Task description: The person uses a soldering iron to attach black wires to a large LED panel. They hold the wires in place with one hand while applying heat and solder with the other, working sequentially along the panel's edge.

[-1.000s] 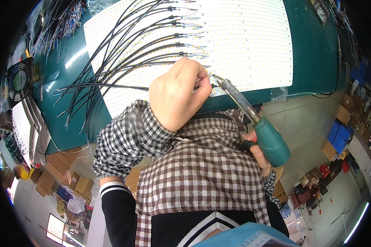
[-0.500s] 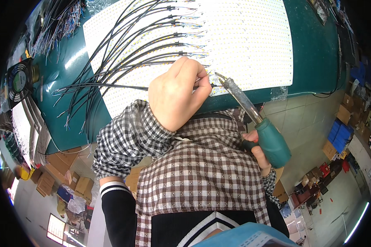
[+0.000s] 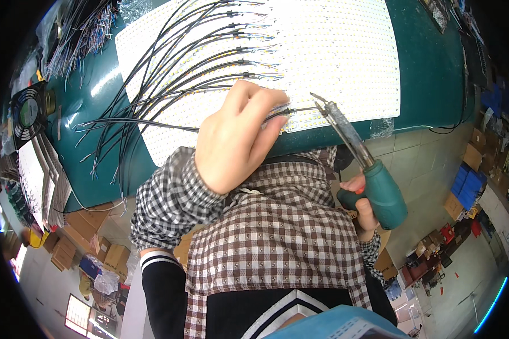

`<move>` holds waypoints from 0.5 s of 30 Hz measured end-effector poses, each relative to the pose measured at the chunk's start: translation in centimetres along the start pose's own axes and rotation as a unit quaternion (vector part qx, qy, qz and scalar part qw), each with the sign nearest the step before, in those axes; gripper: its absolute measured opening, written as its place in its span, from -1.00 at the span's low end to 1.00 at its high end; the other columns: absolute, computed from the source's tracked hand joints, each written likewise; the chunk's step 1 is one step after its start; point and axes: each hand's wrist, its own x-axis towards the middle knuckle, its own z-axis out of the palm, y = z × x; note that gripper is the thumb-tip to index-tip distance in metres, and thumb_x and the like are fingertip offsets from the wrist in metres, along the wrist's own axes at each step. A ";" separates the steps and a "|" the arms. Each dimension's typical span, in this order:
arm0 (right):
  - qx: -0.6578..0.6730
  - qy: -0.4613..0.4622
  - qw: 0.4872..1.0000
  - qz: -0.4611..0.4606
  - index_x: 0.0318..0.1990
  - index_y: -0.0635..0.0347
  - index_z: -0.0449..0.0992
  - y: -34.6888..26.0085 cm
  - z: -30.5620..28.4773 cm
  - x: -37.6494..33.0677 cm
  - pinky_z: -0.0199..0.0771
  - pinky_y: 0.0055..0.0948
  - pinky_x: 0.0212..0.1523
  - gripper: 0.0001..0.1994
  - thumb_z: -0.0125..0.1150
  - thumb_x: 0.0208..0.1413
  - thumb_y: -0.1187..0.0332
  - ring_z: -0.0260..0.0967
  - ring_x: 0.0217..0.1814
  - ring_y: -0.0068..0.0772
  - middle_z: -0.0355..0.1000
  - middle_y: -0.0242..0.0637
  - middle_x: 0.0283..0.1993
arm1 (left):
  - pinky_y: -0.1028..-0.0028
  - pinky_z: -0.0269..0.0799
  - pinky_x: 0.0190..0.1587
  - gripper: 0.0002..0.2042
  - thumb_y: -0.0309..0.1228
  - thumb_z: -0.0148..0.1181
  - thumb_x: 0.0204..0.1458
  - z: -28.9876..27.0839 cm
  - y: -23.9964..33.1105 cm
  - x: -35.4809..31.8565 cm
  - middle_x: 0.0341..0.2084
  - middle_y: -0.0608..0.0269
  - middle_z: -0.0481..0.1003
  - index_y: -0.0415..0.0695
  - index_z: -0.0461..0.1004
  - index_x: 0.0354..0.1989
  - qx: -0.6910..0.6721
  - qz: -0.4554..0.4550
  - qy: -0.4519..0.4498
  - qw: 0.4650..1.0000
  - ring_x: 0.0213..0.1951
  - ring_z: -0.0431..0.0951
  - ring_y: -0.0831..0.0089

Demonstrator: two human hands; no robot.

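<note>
My left hand (image 3: pixel 234 135) is over the near edge of a white LED panel (image 3: pixel 339 62). Its thumb and fingers are curled round a thin black cable (image 3: pixel 169 125), whose end sticks out to the right of the fingertips. In my right hand (image 3: pixel 362 203) is a green-handled soldering gun (image 3: pixel 373 175), its metal tip pointing up and left over the panel, apart from the cable end. Several black cables (image 3: pixel 203 56) lie in a row across the panel's left half, their thin coloured wire ends near its middle. My palm hides part of the held cable.
The panel lies on a green table (image 3: pixel 430 73). A bundle of loose wires (image 3: pixel 85 39) is at the far left, above a small black fan (image 3: pixel 28 110) and a stack of white boards (image 3: pixel 39 175). Cardboard boxes (image 3: pixel 116 257) stand on the floor.
The soldering gun has moved right, its tip farther from my left fingertips. My left hand has shifted slightly left, with its thumb and index finger a little farther apart.
</note>
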 end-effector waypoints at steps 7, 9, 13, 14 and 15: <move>-0.009 0.019 1.000 -0.008 -0.06 0.43 0.46 -0.5 0.2 0.5 0.63 -0.15 0.02 -0.40 0.27 0.23 -0.11 0.51 -0.15 -0.22 0.47 -0.07 -0.23 | 0.33 0.53 -0.27 -0.80 -0.53 0.42 0.05 0.1 -0.5 -0.1 -0.19 0.14 0.49 -0.13 0.55 -0.18 0.052 0.044 -0.027 0.997 -0.27 0.59 0.20; -0.011 0.021 1.000 -0.013 -0.06 0.43 0.46 -0.5 0.0 0.3 0.62 -0.15 0.03 -0.40 0.26 0.24 -0.11 0.51 -0.15 -0.22 0.47 -0.07 -0.23 | 0.31 0.53 -0.29 -0.81 -0.54 0.41 0.02 -0.3 -0.2 0.1 -0.14 0.11 0.51 -0.14 0.54 -0.22 0.090 0.085 0.000 0.992 -0.27 0.60 0.19; -0.021 0.031 0.999 -0.018 -0.06 0.43 0.47 -1.0 -0.1 0.2 0.61 -0.16 0.05 -0.39 0.25 0.25 -0.13 0.52 -0.15 -0.21 0.48 -0.08 -0.23 | 0.29 0.55 -0.30 -0.79 -0.59 0.36 -0.07 -1.8 0.3 -0.8 -0.06 0.09 0.55 -0.16 0.51 -0.26 0.142 0.171 0.070 0.972 -0.30 0.61 0.18; -0.010 0.030 0.999 -0.019 -0.06 0.44 0.47 -0.8 -0.2 0.2 0.61 -0.17 0.04 -0.39 0.24 0.25 -0.12 0.52 -0.14 -0.22 0.48 -0.07 -0.23 | 0.29 0.55 -0.30 -0.79 -0.60 0.35 -0.08 -1.4 0.2 -1.3 -0.09 0.09 0.56 -0.16 0.51 -0.25 0.104 0.166 0.073 0.978 -0.30 0.61 0.18; 0.000 0.029 0.999 -0.021 -0.06 0.44 0.47 -0.5 -0.3 0.3 0.60 -0.17 0.04 -0.39 0.24 0.25 -0.12 0.52 -0.14 -0.22 0.48 -0.07 -0.22 | 0.29 0.55 -0.29 -0.78 -0.62 0.34 -0.08 -1.2 0.3 -1.7 -0.11 0.09 0.57 -0.17 0.51 -0.25 0.066 0.161 0.077 0.982 -0.31 0.61 0.18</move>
